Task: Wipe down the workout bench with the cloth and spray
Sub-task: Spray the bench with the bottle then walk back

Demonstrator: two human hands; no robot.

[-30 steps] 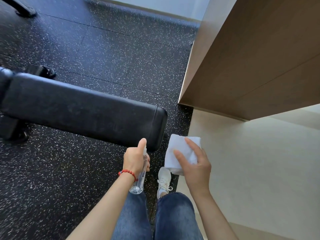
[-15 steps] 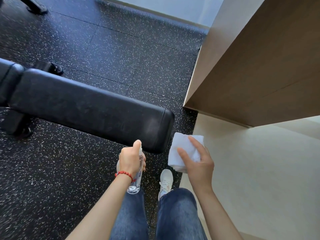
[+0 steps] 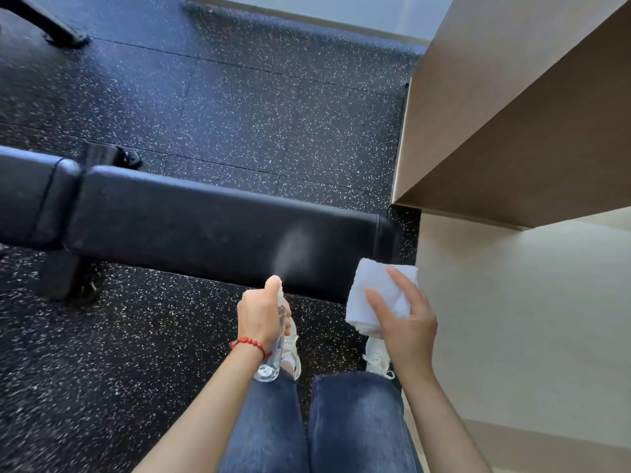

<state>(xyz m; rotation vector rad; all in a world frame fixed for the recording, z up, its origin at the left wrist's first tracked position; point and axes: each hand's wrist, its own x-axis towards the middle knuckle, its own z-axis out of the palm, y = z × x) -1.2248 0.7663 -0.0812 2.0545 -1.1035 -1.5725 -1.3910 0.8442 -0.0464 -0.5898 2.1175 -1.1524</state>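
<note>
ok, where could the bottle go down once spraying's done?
Bare stretch of black padded bench top left of the mist; speckled rubber floor left of the left hand. Crowded at the bench's right end: right hand with folded white cloth, clear spray bottle, shoes.

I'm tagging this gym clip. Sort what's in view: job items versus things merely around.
Job: workout bench; spray bottle, gripped by the left hand, misting the pad; folded white cloth, held by the right hand.

Just around: wooden cabinet; speckled rubber floor; black equipment leg.
</note>
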